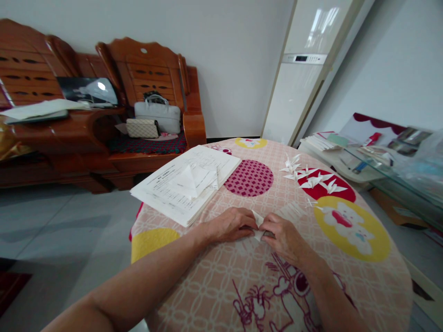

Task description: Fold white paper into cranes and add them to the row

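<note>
The folding looks partway along: the left hand [233, 224] and the right hand [284, 237] meet near the middle of the round tabletop [207, 281], both pinching a small white paper piece [257, 217] between their fingers. The fingers cover much of it, so I cannot tell which crease is being made, but what shows is compact and has none of the spread wings seen on the finished paper cranes [314, 180]. Several of those cranes sit grouped toward the far right of the tabletop, wings out, and appear complete. What is left, as far as I can judge, is the rest of the shaping on the held piece; the loose folded papers [188, 182] lying on the stack of printed sheets [169, 207] could be further material. As for room, the stack takes up the left side and seems to jut slightly past the tabletop's edge there, so the left forearm, passing just beside its near corner, has little slack on that side. The patterned cloth lies bare between the hands and the near edge, and also to the right of the right hand. The cranes stand well apart from the fingers, and the glass shelf [377, 168] lies beyond the right edge.
</note>
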### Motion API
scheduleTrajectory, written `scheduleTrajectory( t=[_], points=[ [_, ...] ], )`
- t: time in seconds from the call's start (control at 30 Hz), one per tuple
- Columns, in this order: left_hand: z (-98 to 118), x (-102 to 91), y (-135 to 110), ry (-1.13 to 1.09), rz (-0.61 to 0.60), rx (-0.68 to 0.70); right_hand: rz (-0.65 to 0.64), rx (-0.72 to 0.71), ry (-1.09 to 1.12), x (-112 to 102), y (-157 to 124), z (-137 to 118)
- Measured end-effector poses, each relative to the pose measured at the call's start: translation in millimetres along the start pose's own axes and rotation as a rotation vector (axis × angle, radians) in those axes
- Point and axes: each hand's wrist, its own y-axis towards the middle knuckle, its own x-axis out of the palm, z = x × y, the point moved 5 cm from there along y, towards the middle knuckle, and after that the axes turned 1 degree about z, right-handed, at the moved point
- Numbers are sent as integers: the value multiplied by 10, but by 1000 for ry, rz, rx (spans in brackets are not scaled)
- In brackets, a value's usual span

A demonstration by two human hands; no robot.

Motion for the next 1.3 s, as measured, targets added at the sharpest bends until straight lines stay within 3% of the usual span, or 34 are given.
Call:
scheduleTrajectory(
  t=[0.2,0.47,0.9,1.3],
  points=[
    [20,17,11,50,11,47,-24,-19,-44,31,6,8],
    [7,4,19,24,34,-40,22,13,41,-3,16,4],
    [-156,46,21,-80,197,-377,23,437,457,138,-6,286],
    [-135,95,38,-6,260,-517,57,570,365,185,-18,310]
  ],
)
